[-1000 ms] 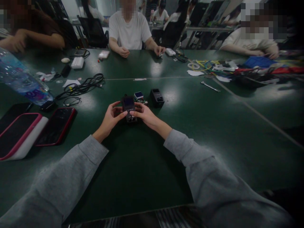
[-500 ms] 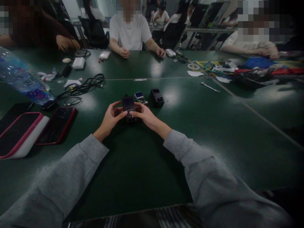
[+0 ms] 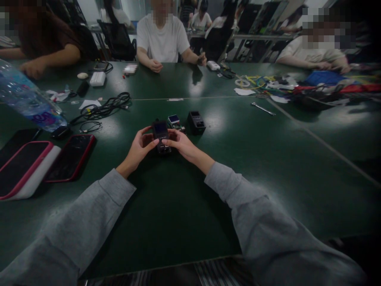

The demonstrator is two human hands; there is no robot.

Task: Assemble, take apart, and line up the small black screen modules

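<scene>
Between my two hands is a small black handheld device (image 3: 161, 129) with a dark screen and buttons below it. My left hand (image 3: 141, 145) grips its left side, thumb on the lower front. From the other side my right hand (image 3: 181, 143) grips it too, its thumb near the buttons. Just behind my right fingers lies a small green circuit board with a screen (image 3: 174, 120), partly hidden. Beside that board, to the right, stands a black casing (image 3: 196, 122) with openings in its top face.
Left are a red-edged phone (image 3: 73, 157), a pink-rimmed case (image 3: 25, 171), a tilted plastic bottle (image 3: 28, 97) and black cables (image 3: 104, 107). A wrench (image 3: 263, 109) and a heap of wires (image 3: 297, 85) lie right. Several people sit across the green table (image 3: 282, 167).
My hands and the device have hardly moved. Across the table, the person in white has lifted a hand off the surface, and the person at left has shifted an arm leftward.
</scene>
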